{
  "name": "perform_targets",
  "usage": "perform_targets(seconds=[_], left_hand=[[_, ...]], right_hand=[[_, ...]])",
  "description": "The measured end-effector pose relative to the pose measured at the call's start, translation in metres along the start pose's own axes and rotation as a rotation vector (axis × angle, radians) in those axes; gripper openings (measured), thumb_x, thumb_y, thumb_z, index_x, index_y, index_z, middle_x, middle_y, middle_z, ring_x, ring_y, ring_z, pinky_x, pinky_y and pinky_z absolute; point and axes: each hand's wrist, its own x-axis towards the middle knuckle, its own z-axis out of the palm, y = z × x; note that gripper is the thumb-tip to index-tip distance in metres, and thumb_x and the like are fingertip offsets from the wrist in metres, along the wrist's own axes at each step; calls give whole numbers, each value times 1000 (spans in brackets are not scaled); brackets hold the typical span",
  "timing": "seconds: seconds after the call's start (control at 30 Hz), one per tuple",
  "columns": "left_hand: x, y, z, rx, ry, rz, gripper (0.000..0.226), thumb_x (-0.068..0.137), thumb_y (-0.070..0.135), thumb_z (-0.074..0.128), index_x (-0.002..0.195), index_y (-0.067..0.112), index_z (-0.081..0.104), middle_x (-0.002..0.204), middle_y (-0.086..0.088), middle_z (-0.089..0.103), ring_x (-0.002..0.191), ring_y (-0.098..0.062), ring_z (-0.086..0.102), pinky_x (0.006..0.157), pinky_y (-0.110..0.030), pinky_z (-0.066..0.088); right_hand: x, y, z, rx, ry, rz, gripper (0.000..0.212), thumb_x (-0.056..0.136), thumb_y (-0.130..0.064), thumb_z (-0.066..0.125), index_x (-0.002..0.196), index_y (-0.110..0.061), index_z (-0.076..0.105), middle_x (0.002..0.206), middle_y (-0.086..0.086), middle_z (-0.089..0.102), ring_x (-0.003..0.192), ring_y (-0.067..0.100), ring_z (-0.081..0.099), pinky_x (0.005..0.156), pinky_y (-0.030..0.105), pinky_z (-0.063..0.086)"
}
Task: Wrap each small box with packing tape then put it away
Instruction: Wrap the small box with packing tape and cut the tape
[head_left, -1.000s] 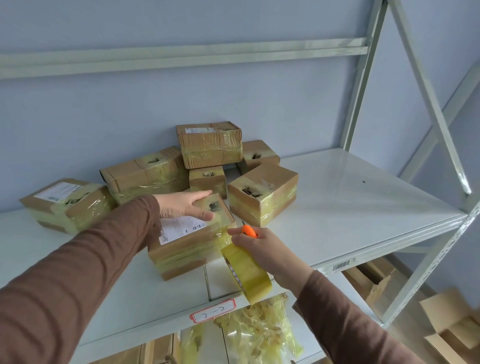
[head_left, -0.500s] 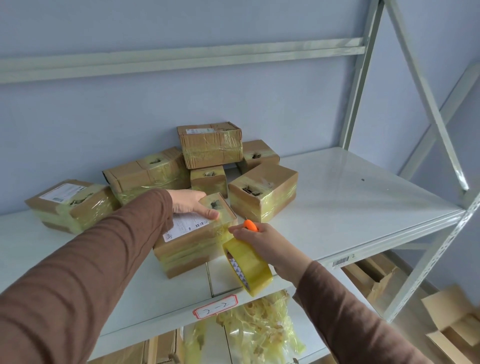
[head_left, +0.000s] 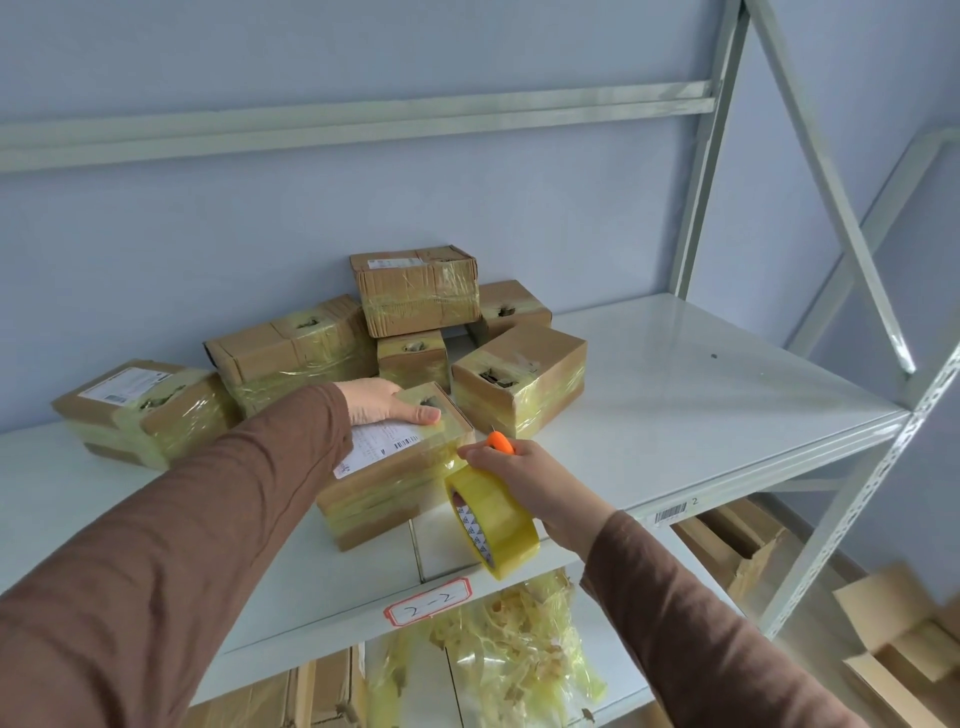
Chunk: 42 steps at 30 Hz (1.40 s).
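While taping: box (head_left: 395, 483) sat on shelf (head_left: 675, 415).
Left hand (head_left: 382, 402): pressed flat on the box, steadying it.
Right hand (head_left: 524, 475): gripped tape roll (head_left: 493, 519) and orange cutter (head_left: 500, 443), probably to sever tape.

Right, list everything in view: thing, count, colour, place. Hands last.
Box being wrapped: one, brown with white label, front of shelf.
Wrapped boxes: six, brown under yellowish tape, piled toward the wall behind it.
Tape roll: one, clear yellowish, at the box's right end.
Cutter: one, orange, above the roll.
Shelf: white metal, tag "2-2" on its front edge.
Tape scraps: a yellowish heap, shelf below.
Open cartons: brown, floor at right.
Left hand: lies on top of the box, brown sleeve.
Right hand: grips the roll and cutter, brown sleeve.
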Motion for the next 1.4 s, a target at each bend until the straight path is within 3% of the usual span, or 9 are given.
perform_targets(seconds=[0.13,0.27,0.43,0.57,0.73,0.83,1.0,1.13,1.4], left_hand=[[-22,-20,23,294,423,161,126,55,108,40,157,36,28,161,-1,34,144,-26,37,115,-51,37],[-43,-32,41,538,251,114,130,52,111,32,159,49,-8,171,3,6,155,-30,12,123,-54,16],[-50,-22,13,110,96,136,103,77,70,73,161,41,21,166,-1,28,148,-25,32,124,-40,23],[-55,-25,-10,-440,-204,116,53,95,44,63,145,27,56,142,-10,62,131,-35,58,116,-49,41],[-51,-27,-14,2,220,237,51,106,22,55,155,27,42,147,10,51,139,-15,48,121,-34,31],[-50,-28,1,191,438,302,19,105,19,52,116,15,67,125,8,66,119,-24,59,89,-24,43],[-52,-28,5,424,289,308,117,66,90,58,158,21,32,167,11,21,145,-19,30,120,-39,27],[-41,-39,8,291,355,262,92,77,56,81,151,20,40,153,3,43,120,-11,41,94,-27,33],[-37,-49,-1,214,213,327,72,94,43,71,147,65,26,171,9,1,158,-16,4,128,-45,9]], right_hand=[[-1,4,-2,3,-5,1,37,97,-46,63,119,-18,71,129,27,61,118,47,60,102,59,50],[-2,3,-4,27,-21,20,40,96,-49,64,120,-19,71,125,23,66,115,43,64,101,56,52],[-2,-8,-7,171,-103,-64,30,98,-44,64,123,-28,70,116,10,75,107,30,73,98,47,57],[2,-44,-17,363,-98,-209,38,96,-45,67,130,-27,67,121,6,74,110,24,72,98,42,58],[11,-68,-6,72,121,-507,38,101,-31,62,138,-39,61,122,-9,68,108,3,63,96,22,51],[20,-70,5,-219,162,-592,45,102,-39,59,146,-43,51,115,-14,64,96,2,59,82,21,44],[35,-71,10,-428,155,-625,63,101,-52,54,158,-42,30,124,-6,55,107,10,49,88,29,39],[38,-76,15,-563,95,-628,74,100,-47,59,161,-43,18,113,1,53,99,19,53,83,31,40],[0,-41,3,-758,278,-564,46,89,-44,59,134,-42,59,90,-10,66,85,19,63,70,30,46]])
